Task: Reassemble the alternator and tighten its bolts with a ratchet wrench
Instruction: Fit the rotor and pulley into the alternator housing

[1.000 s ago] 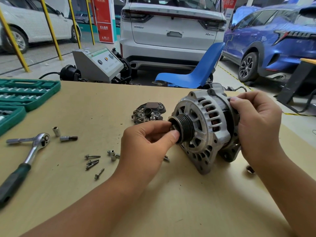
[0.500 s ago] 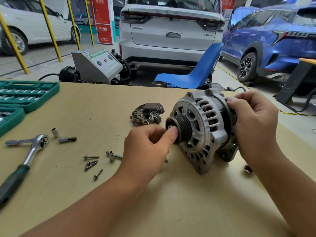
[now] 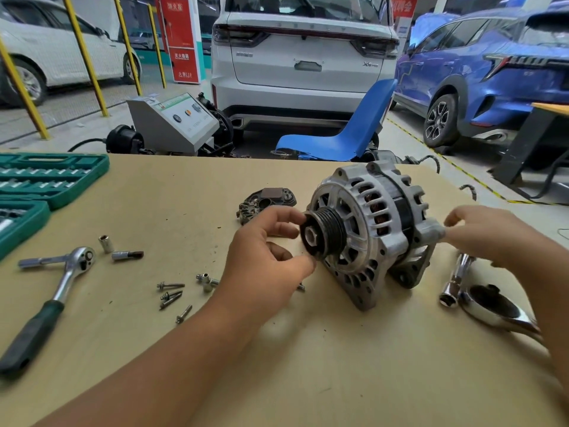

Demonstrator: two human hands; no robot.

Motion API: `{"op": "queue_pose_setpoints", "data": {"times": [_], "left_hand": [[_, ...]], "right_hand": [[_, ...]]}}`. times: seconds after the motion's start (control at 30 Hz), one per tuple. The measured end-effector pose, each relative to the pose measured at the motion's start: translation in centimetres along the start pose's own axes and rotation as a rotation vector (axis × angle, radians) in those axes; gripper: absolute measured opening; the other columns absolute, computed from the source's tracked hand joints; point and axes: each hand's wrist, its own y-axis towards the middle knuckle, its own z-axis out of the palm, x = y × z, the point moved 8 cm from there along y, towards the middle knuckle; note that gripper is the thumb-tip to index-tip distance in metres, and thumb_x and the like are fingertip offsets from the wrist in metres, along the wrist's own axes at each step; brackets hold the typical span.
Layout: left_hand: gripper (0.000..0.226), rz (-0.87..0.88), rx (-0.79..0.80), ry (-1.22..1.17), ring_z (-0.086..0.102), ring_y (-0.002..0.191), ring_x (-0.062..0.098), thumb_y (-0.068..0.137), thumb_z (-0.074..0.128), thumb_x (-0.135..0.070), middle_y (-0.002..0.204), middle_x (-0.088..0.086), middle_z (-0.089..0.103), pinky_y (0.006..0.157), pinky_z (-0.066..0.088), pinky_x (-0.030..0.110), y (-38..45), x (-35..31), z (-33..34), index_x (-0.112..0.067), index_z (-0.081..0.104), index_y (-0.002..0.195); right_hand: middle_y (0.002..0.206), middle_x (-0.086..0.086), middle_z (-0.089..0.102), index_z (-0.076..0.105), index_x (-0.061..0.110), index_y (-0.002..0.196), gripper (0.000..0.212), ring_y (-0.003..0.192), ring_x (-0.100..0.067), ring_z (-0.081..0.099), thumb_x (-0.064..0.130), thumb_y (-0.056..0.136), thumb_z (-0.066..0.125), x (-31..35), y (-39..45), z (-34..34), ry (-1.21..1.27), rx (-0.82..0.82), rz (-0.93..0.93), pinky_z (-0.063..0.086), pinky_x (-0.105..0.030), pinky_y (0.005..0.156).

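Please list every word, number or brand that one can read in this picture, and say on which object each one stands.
"X6": badge on the white car's tailgate; the small letters after it are blurred.
"110": foot of the red standing sign; its Chinese characters are too blurred to read surely.
Grey test machine's sloping panel: print too small.
Red hanging banner: characters blurred.
Silver alternator, green socket case, ratchet wrench with green-black handle: no readable text.

Tan table, alternator, ratchet wrench, bolts, green socket case

Right hand motion-blurred, grip unclear, green socket case cut by left edge, small screw half hidden.
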Motion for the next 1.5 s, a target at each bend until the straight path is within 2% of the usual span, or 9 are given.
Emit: {"op": "queue_pose_setpoints", "data": {"times": [0.17,0.33,0.53,0.67,0.77,0.87,1.1,1.23,1.5], "left_hand": [[0.015,0.021,-0.035,-0.008,0.057,0.052,0.004,0.091,0.077,-0.037,0.062,-0.016,0.065,0.048,0.045,0.017,-0.1,-0.5,0.5,-0.025,0.076,0.083],[0.041,0.036,0.019,-0.003,0.053,0.058,0.009,0.078,0.085,-0.004,0.093,-0.011,0.071,0.053,0.051,0.017,-0.1,-1.1,0.2,-0.039,0.070,0.095],[0.014,0.175,-0.046,-0.022,0.054,0.063,0.012,0.079,0.075,-0.035,0.082,-0.009,0.068,0.055,0.045,0.017,-1.2,-3.3,-2.0,-0.031,0.071,0.091],[0.036,0.320,0.377,-0.082,0.068,0.070,0.025,0.096,0.056,-0.052,0.089,0.005,0.074,0.055,0.049,0.028,-2.5,-6.2,-1.0,-0.023,0.076,0.102],[0.059,0.057,0.845,-0.089,0.074,0.076,0.033,0.097,0.049,-0.067,0.104,0.014,0.076,0.057,0.056,0.034,-3.2,-5.5,-0.7,-0.020,0.070,0.125],[0.043,-0.109,0.967,0.016,0.061,0.055,0.021,0.102,0.052,-0.047,0.075,0.009,0.069,0.051,0.047,0.031,-3.8,-3.6,-2.3,-0.012,0.073,0.115],[0.029,-0.239,0.554,-0.019,0.032,0.043,0.014,0.099,0.068,-0.035,0.059,0.006,0.045,0.042,0.026,0.019,-2.0,-0.3,-8.3,-0.011,0.073,0.084],[0.026,-0.039,0.445,0.297,0.042,0.048,0.008,0.102,0.062,-0.021,0.055,-0.005,0.050,0.045,0.034,0.022,-2.2,-0.5,-7.5,-0.021,0.076,0.080],[0.026,0.152,0.218,0.306,0.058,0.060,0.011,0.089,0.061,-0.040,0.066,-0.009,0.069,0.063,0.051,0.036,-3.0,-1.7,-5.9,-0.023,0.078,0.080]], "right_hand": [[0.075,-0.015,0.071,0.066,0.016,0.091,0.015,0.054,-0.026,0.070,0.018,0.083,0.079,-1.9,0.2,0.8,0.234,0.064,0.048,0.053,-0.028,0.044],[0.062,-0.020,0.059,0.063,0.007,0.082,0.020,0.036,-0.018,0.038,-0.013,0.081,0.065,-0.8,-1.9,-3.5,0.890,-0.005,-0.178,0.031,-0.018,0.040],[0.058,-0.004,0.049,0.056,0.023,0.076,0.015,0.038,-0.016,0.045,0.015,0.081,0.067,-0.8,-10.5,-11.8,1.182,-0.262,-0.469,0.042,-0.028,0.047],[0.053,-0.001,0.052,0.055,0.018,0.080,0.035,0.037,-0.011,0.045,0.020,0.062,0.085,4.6,-15.7,-8.8,1.495,-0.195,-0.505,0.041,-0.023,0.041],[0.055,-0.015,0.053,0.067,0.017,0.079,0.019,0.033,-0.018,0.042,0.006,0.068,0.075,10.6,-20.6,-4.2,1.618,-0.301,-0.581,0.033,-0.020,0.038],[0.061,-0.012,0.058,0.071,0.021,0.085,0.017,0.039,-0.023,0.051,0.009,0.075,0.078,14.1,-23.3,-0.4,1.538,-0.397,-0.536,0.040,-0.024,0.039],[0.065,-0.013,0.059,0.060,0.031,0.100,0.028,0.051,-0.026,0.057,0.016,0.081,0.075,16.7,-25.0,5.1,1.559,-0.199,-0.437,0.050,-0.034,0.048],[0.061,-0.008,0.058,0.061,0.009,0.082,0.018,0.035,-0.021,0.045,0.022,0.090,0.071,18.9,-23.9,8.8,1.545,0.264,-0.273,0.036,-0.022,0.036],[0.068,-0.011,0.061,0.061,-0.008,0.094,0.036,0.039,-0.018,0.050,0.027,0.099,0.064,20.9,-22.7,10.4,1.625,0.418,-0.206,0.042,-0.024,0.035]]}}
